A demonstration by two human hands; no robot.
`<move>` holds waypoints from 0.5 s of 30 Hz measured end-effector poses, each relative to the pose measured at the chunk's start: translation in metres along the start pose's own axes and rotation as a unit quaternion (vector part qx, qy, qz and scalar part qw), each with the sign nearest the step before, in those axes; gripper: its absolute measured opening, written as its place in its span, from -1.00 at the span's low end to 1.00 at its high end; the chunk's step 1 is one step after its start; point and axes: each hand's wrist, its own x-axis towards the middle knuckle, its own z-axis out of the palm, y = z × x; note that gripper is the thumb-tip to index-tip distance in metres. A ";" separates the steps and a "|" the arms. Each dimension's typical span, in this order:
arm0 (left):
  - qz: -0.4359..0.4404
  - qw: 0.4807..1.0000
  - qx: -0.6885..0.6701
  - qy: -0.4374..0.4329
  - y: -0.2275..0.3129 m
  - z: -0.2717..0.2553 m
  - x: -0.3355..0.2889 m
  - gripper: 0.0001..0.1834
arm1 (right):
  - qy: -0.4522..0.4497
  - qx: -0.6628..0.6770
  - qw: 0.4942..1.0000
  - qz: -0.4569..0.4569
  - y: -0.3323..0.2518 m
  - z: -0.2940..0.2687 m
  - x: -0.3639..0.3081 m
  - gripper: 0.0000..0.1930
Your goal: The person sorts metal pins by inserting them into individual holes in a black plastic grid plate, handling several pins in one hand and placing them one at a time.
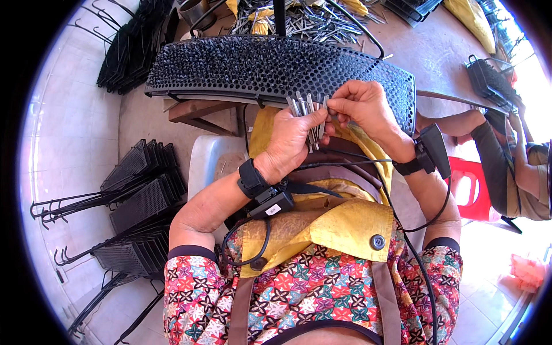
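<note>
My left hand [288,137] is closed around a bundle of slim silver metal pieces [305,105], their ends fanned out above the fingers and poking out below. At the bundle's right side, my right hand [368,106] has thumb and forefinger pinched together on one of these metal pieces. Just beyond both hands lies a long black perforated rack [395,92], tilted toward me. Small dark pieces stand packed in its holes on the left and along the back, while bare round holes show at the right and along the near edge.
Loose metal pieces [305,23] lie heaped on the table [422,52] behind the rack. Stacked black hooked racks [141,207] stand on the floor at left. Another person [500,155] sits at right by a red stool [468,190]. Cables [422,230] run along my forearms.
</note>
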 end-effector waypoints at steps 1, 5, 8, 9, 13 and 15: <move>0.000 1.000 0.002 -0.004 0.001 0.000 0.000 -0.87 | 0.007 -0.009 1.000 -0.006 0.000 0.001 -0.001 -0.91; -0.009 1.000 0.000 -0.020 0.000 -0.001 0.002 -0.89 | 0.038 -0.016 0.999 -0.031 0.001 0.007 -0.002 -0.92; -0.017 0.999 0.003 -0.027 0.001 -0.001 0.001 -0.89 | 0.011 -0.032 0.999 -0.041 0.002 0.007 -0.001 -0.93; -0.018 0.999 0.005 -0.028 0.002 -0.001 0.000 -0.89 | 0.016 -0.030 0.999 -0.039 0.002 0.006 -0.001 -0.93; -0.035 0.999 0.009 0.020 0.004 0.000 -0.001 -0.88 | 0.084 -0.018 0.994 -0.066 0.000 0.000 0.003 -0.94; -0.044 0.999 0.005 0.026 0.003 -0.003 -0.001 -0.86 | 0.166 -0.065 0.978 -0.112 -0.007 -0.009 0.012 -0.95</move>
